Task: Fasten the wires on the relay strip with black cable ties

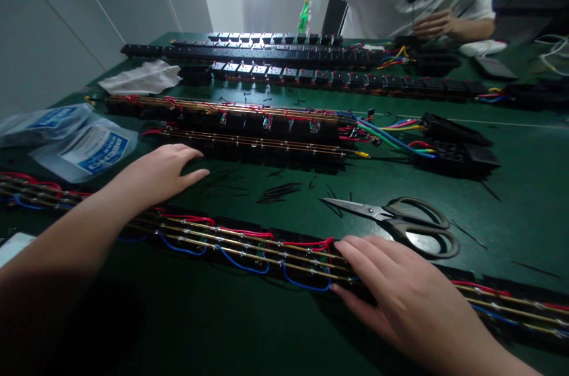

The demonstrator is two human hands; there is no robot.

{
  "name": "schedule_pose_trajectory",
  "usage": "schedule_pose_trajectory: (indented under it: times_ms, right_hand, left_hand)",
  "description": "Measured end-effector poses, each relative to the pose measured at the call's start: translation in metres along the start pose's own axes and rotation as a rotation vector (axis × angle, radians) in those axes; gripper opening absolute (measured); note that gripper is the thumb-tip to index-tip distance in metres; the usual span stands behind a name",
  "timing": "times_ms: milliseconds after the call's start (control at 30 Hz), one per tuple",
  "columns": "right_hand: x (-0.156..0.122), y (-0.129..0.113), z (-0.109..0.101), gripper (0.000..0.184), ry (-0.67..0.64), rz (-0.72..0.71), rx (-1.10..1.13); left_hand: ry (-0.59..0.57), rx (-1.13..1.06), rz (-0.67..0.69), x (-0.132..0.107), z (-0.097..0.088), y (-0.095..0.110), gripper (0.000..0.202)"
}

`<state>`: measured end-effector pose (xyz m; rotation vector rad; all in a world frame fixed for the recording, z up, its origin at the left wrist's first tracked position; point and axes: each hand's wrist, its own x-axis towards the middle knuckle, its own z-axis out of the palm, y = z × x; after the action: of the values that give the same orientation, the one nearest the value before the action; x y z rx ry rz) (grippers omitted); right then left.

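Note:
A long black socket strip with brass rails and red and blue wires lies across the green table near me. My right hand rests on it, fingers spread flat over the rails, holding nothing. My left hand reaches over the strip, fingers stretched out flat, hovering just short of a second wired strip. Loose black cable ties lie scattered between the two strips. Scissors with grey handles lie closed just beyond my right hand.
More strips lie at the far side, with wire bundles and black housings to the right. Plastic bags and a white cloth are on the left. Another person's hands work at the far edge near a green bottle.

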<state>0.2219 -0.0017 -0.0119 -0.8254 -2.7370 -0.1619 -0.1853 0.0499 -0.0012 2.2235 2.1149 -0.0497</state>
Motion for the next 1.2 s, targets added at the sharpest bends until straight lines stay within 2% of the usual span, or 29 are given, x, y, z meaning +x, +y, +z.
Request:
schedule_pose_trajectory:
  times_ms: [133,267,367,500,567,1000,1200]
  right_hand:
    - [0.002,0.000,0.000,0.029,-0.008,0.000,0.000]
    - [0.001,0.001,-0.001,0.029,-0.014,0.002,0.002]
    - [0.001,0.001,0.000,0.029,-0.017,0.005,0.008]
    - [0.002,0.000,-0.001,0.030,-0.022,-0.001,0.006]
    - [0.002,-0.001,-0.001,0.030,-0.022,-0.003,0.004]
    - [0.001,0.000,0.000,0.030,-0.013,-0.003,0.003]
    - [0.002,0.000,-0.002,0.029,-0.010,-0.005,0.016]
  left_hand:
    - [-0.001,-0.018,0.000,-0.001,0.009,0.007,0.085]
    - [-0.022,-0.052,0.039,0.000,0.011,0.013,0.087]
    - [-0.048,-0.079,0.100,0.000,0.010,0.014,0.075]
    - [-0.079,-0.095,0.168,-0.001,0.008,0.016,0.045]
    - [-0.087,-0.090,0.175,-0.001,0.008,0.016,0.037]
    - [-0.201,0.020,0.095,0.001,0.000,0.000,0.012]
    - [-0.169,0.050,0.091,-0.001,0.004,0.005,0.008]
